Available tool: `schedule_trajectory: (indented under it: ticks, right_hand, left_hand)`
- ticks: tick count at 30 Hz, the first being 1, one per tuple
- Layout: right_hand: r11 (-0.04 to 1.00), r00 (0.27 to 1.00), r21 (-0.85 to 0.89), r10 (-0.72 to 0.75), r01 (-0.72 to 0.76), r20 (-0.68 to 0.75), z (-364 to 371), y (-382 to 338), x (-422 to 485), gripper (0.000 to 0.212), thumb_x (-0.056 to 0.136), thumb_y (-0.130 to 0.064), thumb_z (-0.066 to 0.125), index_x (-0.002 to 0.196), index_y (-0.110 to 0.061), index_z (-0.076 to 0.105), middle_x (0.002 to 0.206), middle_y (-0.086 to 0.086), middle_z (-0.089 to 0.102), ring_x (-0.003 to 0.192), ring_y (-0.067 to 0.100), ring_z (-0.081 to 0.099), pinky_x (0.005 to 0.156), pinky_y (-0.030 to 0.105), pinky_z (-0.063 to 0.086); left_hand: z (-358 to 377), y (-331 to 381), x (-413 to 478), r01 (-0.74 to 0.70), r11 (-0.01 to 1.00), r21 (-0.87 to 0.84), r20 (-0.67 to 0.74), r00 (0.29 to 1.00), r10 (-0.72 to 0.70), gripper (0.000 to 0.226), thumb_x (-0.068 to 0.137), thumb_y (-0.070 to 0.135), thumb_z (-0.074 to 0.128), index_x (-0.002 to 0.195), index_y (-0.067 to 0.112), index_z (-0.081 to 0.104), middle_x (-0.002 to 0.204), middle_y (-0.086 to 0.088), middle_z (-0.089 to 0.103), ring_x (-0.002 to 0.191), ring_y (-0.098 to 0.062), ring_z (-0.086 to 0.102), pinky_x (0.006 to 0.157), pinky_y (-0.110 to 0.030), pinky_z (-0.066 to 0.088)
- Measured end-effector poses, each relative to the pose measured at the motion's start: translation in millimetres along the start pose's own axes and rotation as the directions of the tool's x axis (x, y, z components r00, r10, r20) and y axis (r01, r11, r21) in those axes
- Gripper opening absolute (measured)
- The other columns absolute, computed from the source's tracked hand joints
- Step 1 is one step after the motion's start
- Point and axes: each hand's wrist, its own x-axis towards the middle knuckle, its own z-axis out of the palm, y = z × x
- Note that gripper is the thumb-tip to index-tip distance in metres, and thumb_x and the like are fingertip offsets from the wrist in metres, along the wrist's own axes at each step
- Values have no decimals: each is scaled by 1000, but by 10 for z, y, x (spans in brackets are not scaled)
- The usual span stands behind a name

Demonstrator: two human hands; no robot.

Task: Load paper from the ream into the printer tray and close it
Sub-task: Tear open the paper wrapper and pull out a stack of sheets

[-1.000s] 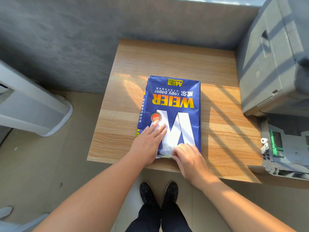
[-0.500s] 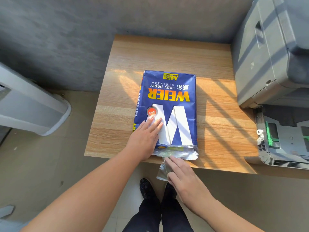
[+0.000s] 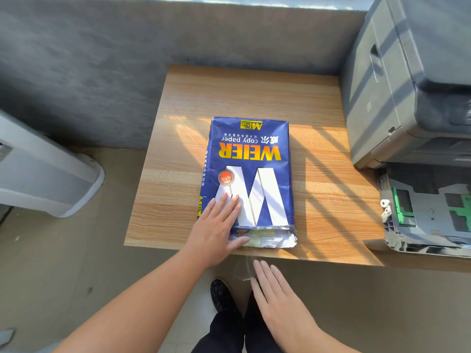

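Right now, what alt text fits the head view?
A left hand lies flat on a blue paper ream with its near end torn open, on a wooden table. The right hand hovers open below the table edge; a printer with its tray open stands right.

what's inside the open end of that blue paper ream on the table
At the torn near end of the blue ream, only crumpled silvery wrapper lining and a pale yellowish patch show. The sheets themselves stay covered by the wrapper, and the left hand hides that corner.
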Motion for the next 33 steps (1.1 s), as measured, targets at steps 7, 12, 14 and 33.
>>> schedule_trajectory:
  ticks: [7,12,14,33]
  right_hand:
    - [251,697,882,709,-398,113,-677,532,163,13,90,-31,55,95,-27,66,70,-12,58,66,9,55,62,26,44]
    - [-213,410,898,832,-384,373,-532,702,547,30,87,-22,64,113,-9,71,95,3,72,95,24,68,89,33,51]
    - [-262,330,895,862,-361,385,-475,655,623,31,84,-21,66,111,-7,72,98,7,74,100,27,69,93,38,52]
    - [-429,312,900,848,-74,430,-470,614,721,6,90,-15,67,88,-13,62,78,14,75,70,22,71,70,30,56]
  left_hand:
    - [1,53,-4,35,998,-58,-21,999,-36,77,96,63,23,156,17,8,164,4,1,152,-19,-6,125,-43,5]
    - [8,16,-10,37,999,-28,-51,998,-39,62,102,46,15,155,15,14,165,0,14,152,-21,1,124,-43,7]
    - [-4,-11,-7,57,998,-9,-67,996,-57,61,102,44,17,154,14,18,164,-2,19,152,-22,5,121,-44,5]
    - [-73,-43,-67,119,993,14,38,992,-119,57,104,37,12,155,16,-1,166,2,-5,151,-18,-12,124,-50,2]
